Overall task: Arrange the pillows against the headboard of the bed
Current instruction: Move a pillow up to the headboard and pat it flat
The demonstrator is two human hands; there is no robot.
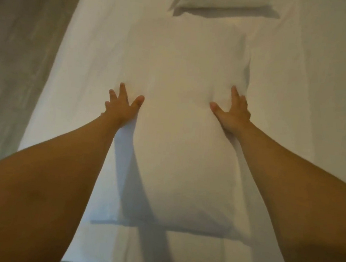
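Near pillow (180, 131) lies lengthwise mid-bed on the white sheet (308, 101) | left hand (122, 105), right hand (232, 113) spread flat, pressing its long edges | looks soft, light, squashy: best gripped by both sides | second pillow (220, 0) farther up.

Both bare arms reach forward, nearly straight. The left hand (122, 107) lies flat with fingers spread. The right hand (232, 113) likewise, thumb turned inward.
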